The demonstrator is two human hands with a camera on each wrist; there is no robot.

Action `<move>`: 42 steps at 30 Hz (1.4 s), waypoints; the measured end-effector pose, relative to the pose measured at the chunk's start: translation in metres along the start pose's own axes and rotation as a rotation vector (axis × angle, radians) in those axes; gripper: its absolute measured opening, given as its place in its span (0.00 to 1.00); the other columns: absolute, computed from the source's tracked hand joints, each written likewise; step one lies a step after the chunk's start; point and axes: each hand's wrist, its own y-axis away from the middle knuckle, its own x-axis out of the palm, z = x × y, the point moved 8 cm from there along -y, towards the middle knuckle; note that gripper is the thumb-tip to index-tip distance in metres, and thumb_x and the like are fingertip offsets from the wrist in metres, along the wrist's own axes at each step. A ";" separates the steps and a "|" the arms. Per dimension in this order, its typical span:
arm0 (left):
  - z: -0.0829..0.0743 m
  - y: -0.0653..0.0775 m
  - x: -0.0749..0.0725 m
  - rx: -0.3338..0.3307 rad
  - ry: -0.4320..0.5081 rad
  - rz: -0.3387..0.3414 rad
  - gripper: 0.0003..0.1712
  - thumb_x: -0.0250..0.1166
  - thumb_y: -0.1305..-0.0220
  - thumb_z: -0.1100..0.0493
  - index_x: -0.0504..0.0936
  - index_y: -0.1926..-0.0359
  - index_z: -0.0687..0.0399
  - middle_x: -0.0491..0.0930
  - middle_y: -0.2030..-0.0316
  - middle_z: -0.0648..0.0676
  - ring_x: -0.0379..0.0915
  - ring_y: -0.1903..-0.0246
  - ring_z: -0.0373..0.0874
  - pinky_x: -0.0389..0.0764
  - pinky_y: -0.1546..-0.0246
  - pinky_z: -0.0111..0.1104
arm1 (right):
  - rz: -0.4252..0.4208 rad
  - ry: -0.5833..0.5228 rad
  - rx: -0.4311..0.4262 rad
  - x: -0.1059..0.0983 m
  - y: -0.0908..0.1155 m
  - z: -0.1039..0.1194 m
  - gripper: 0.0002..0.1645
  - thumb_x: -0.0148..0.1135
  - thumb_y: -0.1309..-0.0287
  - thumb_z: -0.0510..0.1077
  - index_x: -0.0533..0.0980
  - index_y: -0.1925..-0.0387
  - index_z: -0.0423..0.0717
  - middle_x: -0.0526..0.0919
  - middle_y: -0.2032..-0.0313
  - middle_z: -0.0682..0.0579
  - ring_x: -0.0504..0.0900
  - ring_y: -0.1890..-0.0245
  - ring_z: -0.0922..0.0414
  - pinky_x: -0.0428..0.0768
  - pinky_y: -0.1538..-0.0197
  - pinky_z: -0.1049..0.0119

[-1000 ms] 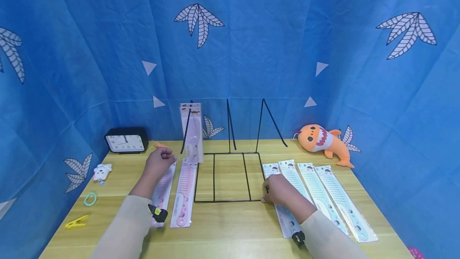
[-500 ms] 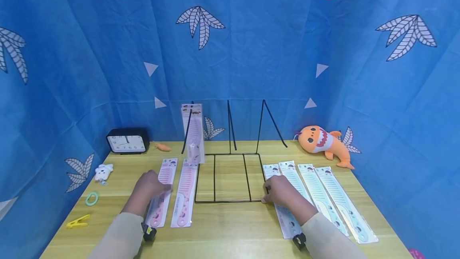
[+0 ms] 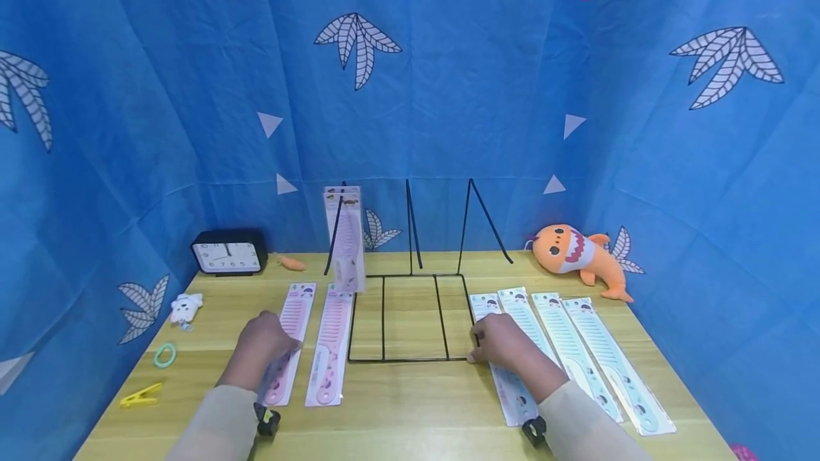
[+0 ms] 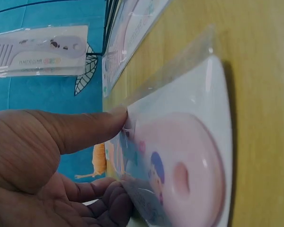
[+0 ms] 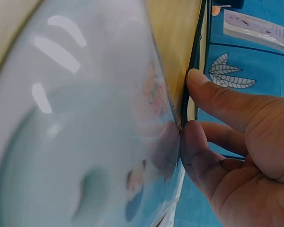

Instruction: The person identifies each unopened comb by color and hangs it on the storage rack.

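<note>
My left hand (image 3: 263,343) holds a packaged pink comb (image 3: 297,304) flat on the table; in the left wrist view the thumb is at one edge of the pack and the curled fingers at the other. A second packaged pink comb (image 3: 330,333) lies just right of it. With thumb and forefinger, my right hand (image 3: 505,343) pinches the front right corner of a black wire display rack (image 3: 410,360). Packaged purple combs (image 3: 346,233) hang from the rack's left prong. Under the right wrist lies a packaged blue comb (image 5: 52,156), large in the right wrist view.
More packaged blue combs (image 3: 566,336) lie side by side on the right. An orange shark plush (image 3: 579,255) sits behind them. On the left are a black clock (image 3: 228,253), a small white toy (image 3: 186,308), a green ring (image 3: 164,355) and a yellow clip (image 3: 141,395).
My left hand has come down and toward me from near the top of the left pink comb to its middle, where it now grips the pack. The right hand stays at the rack's corner.
</note>
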 end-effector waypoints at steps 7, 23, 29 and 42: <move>0.004 0.001 0.001 -0.036 0.015 0.039 0.35 0.74 0.35 0.58 0.71 0.40 0.82 0.80 0.59 0.70 0.80 0.60 0.60 0.88 0.55 0.52 | -0.015 0.004 -0.015 0.001 0.001 -0.002 0.22 0.87 0.47 0.48 0.77 0.78 0.52 0.75 0.76 0.54 0.73 0.72 0.56 0.69 0.69 0.65; 0.013 0.005 -0.004 -0.031 0.131 0.072 0.25 0.70 0.31 0.60 0.77 0.43 0.76 0.81 0.61 0.66 0.81 0.61 0.57 0.85 0.63 0.44 | 0.007 -0.002 0.004 0.000 0.003 0.002 0.19 0.87 0.47 0.47 0.79 0.76 0.52 0.76 0.73 0.53 0.74 0.70 0.55 0.71 0.68 0.64; 0.020 0.001 -0.009 -0.005 0.149 0.081 0.23 0.65 0.30 0.64 0.74 0.42 0.77 0.80 0.58 0.68 0.80 0.59 0.59 0.86 0.61 0.46 | 0.008 0.010 0.002 0.001 0.001 0.001 0.20 0.87 0.46 0.47 0.79 0.76 0.52 0.77 0.73 0.52 0.74 0.69 0.55 0.71 0.68 0.64; 0.038 0.003 -0.025 -0.021 0.268 0.104 0.28 0.55 0.23 0.65 0.67 0.28 0.75 0.77 0.44 0.74 0.78 0.50 0.63 0.83 0.51 0.51 | 0.002 0.004 -0.007 0.000 0.001 0.001 0.20 0.87 0.47 0.47 0.78 0.77 0.51 0.76 0.73 0.53 0.74 0.70 0.55 0.70 0.68 0.64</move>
